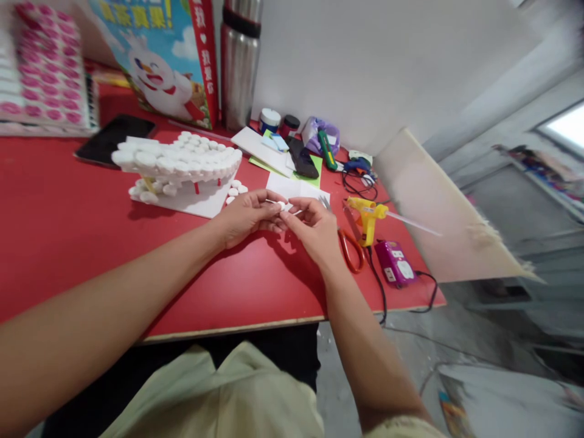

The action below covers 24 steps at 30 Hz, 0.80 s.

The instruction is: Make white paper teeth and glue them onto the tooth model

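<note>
My left hand point(250, 218) and my right hand point(314, 226) meet over the red table point(246, 280). Between their fingertips is a small white piece point(283, 207), pinched from both sides; its exact shape is partly hidden by the fingers. Left of my hands stands a model covered in white discs point(177, 159), raised on short red posts above a white base sheet point(201, 202). Several loose white discs point(233, 192) lie beside that base. White paper point(301, 185) lies just behind my fingers. Orange-handled scissors point(350, 250) rest by my right wrist, their blades partly covered.
A yellow glue gun point(367, 213) and a purple power socket point(395, 263) with black cords sit at the right. Behind are a green cutter point(326, 149), small jars point(270, 119), a steel flask point(240, 67), a printed box point(159, 61) and a dark phone point(114, 139).
</note>
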Available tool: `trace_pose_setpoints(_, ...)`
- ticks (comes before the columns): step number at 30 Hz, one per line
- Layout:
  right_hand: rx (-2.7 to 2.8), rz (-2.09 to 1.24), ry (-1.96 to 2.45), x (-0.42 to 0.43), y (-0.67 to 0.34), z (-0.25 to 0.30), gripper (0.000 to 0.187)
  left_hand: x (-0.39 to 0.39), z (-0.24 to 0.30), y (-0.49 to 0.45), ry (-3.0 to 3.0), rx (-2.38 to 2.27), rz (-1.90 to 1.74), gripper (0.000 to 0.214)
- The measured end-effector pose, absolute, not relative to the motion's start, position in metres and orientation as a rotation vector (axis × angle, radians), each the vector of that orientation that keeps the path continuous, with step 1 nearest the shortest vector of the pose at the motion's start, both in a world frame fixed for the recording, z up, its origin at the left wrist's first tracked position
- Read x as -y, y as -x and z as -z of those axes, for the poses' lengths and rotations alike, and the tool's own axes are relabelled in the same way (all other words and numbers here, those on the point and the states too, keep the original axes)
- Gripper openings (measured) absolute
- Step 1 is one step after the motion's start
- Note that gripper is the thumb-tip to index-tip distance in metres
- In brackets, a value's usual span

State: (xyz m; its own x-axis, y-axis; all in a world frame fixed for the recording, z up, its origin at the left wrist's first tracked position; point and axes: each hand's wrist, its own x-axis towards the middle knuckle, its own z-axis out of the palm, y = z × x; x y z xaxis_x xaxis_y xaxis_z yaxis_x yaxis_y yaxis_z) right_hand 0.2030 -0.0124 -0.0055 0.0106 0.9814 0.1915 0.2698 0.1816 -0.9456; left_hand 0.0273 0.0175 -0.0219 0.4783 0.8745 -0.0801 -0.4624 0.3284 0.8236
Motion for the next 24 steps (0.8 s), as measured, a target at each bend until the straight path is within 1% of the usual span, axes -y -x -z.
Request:
trace_pose_setpoints(5, 1.637, -0.775, 1.381, 0.0139, -0.2007, 0.0053, 0.03, -0.016, 0.0246, -0.0292, -0.884, -0.588, -0.914, 0.041)
trace_pose_setpoints(8, 1.662, -0.744, 1.402, 0.0138, -0.2018, 0.0051, 0.029, -0.0144, 0.0246, -0.0296, -0.895, -0.566, -0.901, 0.047)
trace_pose_setpoints(13, 1.64, -0.751, 1.368, 0.0146, -0.2026, 0.0067, 0.028, -0.0131, 0.0226, -0.0292, -0.923, -0.607, -0.945, 0.043)
trace_pose_setpoints(19, 1.724, -0.64, 1.278, 0.0161, -0.2023, 0.0061, 0.02, -0.0131, 0.0228, -0.0294, -0.912, -0.624, -0.989, 0.04)
trace_pose_setpoints(24, 1.743, -0.595, 1.258, 0.0156, -0.2031, 0.0073, 0.019, -0.0137, 0.0264, -0.0301, -0.932, -0.62, -1.009, 0.037)
